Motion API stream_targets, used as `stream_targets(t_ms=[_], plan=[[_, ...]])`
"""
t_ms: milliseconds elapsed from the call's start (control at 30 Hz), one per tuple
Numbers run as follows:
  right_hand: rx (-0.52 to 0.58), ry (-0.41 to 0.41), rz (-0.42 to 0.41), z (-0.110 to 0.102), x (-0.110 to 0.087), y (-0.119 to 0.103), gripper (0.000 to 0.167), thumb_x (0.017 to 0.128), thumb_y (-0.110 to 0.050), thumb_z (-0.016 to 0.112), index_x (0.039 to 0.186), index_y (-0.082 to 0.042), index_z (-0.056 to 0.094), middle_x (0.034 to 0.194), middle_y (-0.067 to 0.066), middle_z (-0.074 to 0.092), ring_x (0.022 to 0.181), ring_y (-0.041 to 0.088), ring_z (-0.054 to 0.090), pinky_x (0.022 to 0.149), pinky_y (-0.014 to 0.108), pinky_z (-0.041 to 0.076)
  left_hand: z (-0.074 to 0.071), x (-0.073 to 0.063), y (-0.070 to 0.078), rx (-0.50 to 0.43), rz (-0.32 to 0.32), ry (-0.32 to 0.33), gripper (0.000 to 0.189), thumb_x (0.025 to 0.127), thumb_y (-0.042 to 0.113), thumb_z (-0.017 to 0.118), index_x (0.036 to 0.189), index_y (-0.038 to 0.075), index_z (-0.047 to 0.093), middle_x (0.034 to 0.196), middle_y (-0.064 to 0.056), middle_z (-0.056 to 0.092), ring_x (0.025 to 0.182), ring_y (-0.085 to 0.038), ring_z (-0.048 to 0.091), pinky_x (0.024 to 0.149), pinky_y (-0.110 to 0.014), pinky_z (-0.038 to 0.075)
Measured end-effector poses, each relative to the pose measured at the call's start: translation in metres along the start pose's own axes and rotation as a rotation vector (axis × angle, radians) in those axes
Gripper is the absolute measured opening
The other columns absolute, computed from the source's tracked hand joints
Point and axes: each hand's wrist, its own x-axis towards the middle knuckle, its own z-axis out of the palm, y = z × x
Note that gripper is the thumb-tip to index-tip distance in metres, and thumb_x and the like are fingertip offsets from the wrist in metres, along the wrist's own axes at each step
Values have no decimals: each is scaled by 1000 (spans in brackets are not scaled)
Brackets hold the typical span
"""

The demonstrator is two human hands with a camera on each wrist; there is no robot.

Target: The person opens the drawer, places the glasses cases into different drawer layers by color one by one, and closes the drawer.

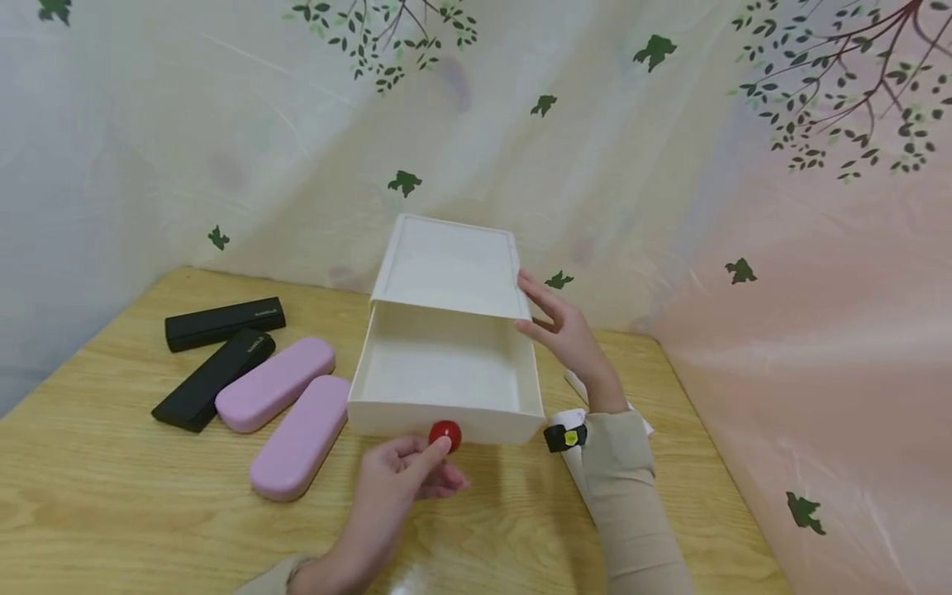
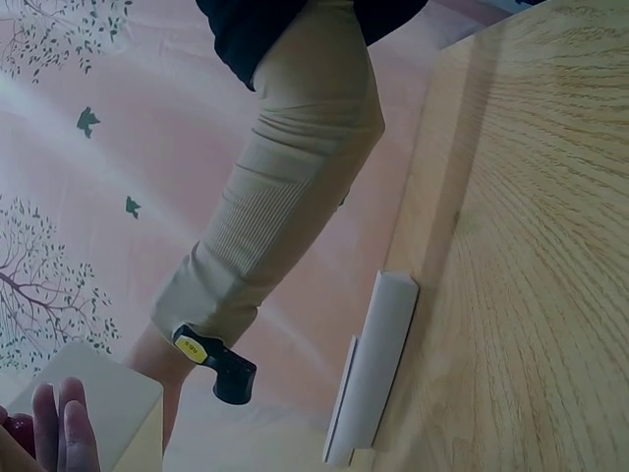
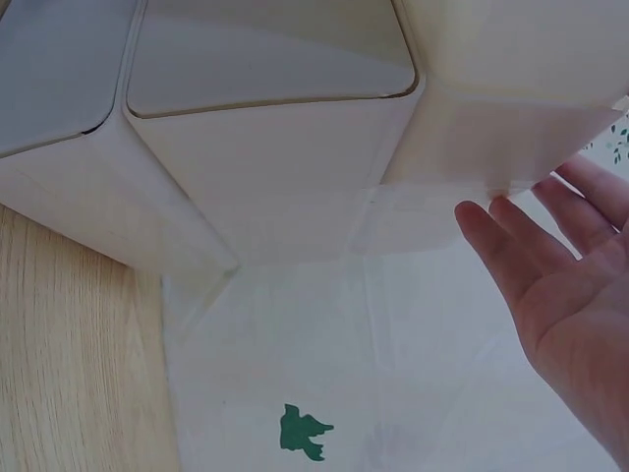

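White drawer box (image 1: 455, 264), mid-table, back toward the printed curtain (image 1: 312, 165); drawer (image 1: 387, 413) drawn well out, no contents visible. Left hand (image 1: 390, 479) pinches the round red knob (image 1: 444, 430), thumb against its near side, other fingers bent below. Right hand (image 1: 573, 335) not gripping: fingers fairly straight and parted, tips at the casing's right edge; how firmly they press, cannot tell.

Handling, by judgement: light, thin-walled, stiff but likely to flex a little; smooth faces probably slippery. Knob gives the surest hold for the drawer; casing better steadied flat along its sides than squeezed. With the drawer this far out, front may sag.

Left of box on wooden table (image 1: 111, 479): two black cases (image 1: 226, 322), two pink cases (image 1: 277, 384), overlapping in view.
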Motion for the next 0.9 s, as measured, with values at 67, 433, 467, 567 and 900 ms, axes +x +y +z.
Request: stream_targets(t_ms=[67,433,467,567,900], plan=[[1,-7,5,0,0,1,62,94,-16,64,150,-16,36,161,-8,23,150,18,20,114,52,34,-1,-2,0,6,-5,-17,25,92,17,65,89,-7,60,68,-9,72,66,-20,71,68,-33,60],[5,-26,-10,-3,3,1,62,95,-10,62,151,-14,35,162,-4,22,150,21,19,114,55,32,-6,-6,-2,-6,-4,-72,28,94,20,63,94,-8,59,67,-2,72,67,-17,72,70,-31,61],[4,-28,-8,-3,3,1,62,95,-11,62,151,-14,35,162,-4,22,151,21,19,114,55,32,-6,-6,-2,-5,-4,-72,28,94,20,63,95,-8,59,68,-2,72,67,-17,72,70,-31,61],[-2,-29,3,-3,3,3,62,95,-14,62,151,-16,35,162,-6,22,150,20,19,114,53,33,-7,-6,-2,-1,-2,-73,29,94,19,62,97,-9,59,68,-3,72,67,-17,72,70,-31,61],[2,-22,33,-2,2,3,63,95,-17,63,151,-21,35,161,-12,22,150,18,20,113,50,35,-21,-7,-6,66,-27,-92,43,94,16,63,119,-17,53,83,-19,73,73,-16,73,75,-31,60]])
